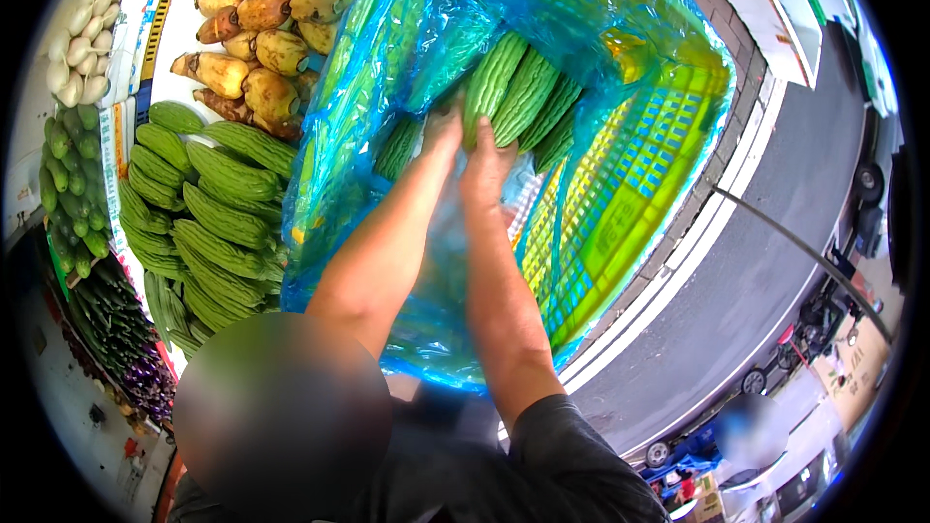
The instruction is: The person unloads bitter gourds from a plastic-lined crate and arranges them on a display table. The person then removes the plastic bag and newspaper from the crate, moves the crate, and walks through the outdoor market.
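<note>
Several ridged green bitter melons [524,97] lie side by side in the opened blue plastic liner [426,68] of a yellow-green crate [620,232]. Both of my arms reach into it. My right hand [488,167] grips the near ends of the bunch, its thumb on top and its other fingers mostly hidden underneath. Against the left side of the same melons is my left hand [445,128], closed round them, its fingertips out of sight. More melon [396,148] shows inside the liner, to the left of my left wrist.
Left of the crate, a pile of bitter melons [218,223] lies below lotus roots [262,39] on a white tray. Cucumbers [76,184], dark eggplants [116,339] and pale oval vegetables [87,29] are farther left. A white foam box [775,10] and a road [717,329] lie to the right.
</note>
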A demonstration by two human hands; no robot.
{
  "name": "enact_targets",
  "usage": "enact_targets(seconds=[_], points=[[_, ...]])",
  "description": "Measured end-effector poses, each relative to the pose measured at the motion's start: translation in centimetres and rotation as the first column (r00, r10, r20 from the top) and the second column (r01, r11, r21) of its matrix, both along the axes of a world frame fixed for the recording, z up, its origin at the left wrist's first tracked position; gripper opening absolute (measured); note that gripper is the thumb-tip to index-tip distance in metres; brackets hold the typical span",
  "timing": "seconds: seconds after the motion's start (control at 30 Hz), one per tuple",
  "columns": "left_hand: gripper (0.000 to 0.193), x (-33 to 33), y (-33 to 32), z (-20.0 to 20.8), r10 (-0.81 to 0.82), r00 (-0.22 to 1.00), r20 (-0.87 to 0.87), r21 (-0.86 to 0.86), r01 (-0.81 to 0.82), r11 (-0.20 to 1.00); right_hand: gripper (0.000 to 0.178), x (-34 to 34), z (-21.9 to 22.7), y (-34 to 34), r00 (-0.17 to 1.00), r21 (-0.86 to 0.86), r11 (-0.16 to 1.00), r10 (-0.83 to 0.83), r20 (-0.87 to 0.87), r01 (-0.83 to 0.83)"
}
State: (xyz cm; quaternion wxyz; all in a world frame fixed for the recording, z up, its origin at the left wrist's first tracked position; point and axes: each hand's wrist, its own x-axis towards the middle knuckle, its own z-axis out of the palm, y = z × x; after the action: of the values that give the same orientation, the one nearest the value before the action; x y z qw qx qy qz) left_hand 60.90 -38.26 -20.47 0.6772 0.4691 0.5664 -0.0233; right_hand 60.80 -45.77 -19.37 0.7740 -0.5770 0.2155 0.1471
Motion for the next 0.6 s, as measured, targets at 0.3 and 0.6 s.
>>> enact_targets(seconds=[0.3,0.6], points=[[0.061,1.0,0.1,4.8,-0.137,0.984,0.113,-0.069,0.145,0.987,0.044,1.9,5.3,-2.4,0.998,0.284,0.959,0.032,-0.057,-0.015],[0.058,-7.1,-0.2,18.3,-0.099,0.988,0.115,0.001,0.099,0.995,0.049,-1.8,15.6,-13.8,0.903,-0.08,0.904,0.408,-0.136,-0.42]])
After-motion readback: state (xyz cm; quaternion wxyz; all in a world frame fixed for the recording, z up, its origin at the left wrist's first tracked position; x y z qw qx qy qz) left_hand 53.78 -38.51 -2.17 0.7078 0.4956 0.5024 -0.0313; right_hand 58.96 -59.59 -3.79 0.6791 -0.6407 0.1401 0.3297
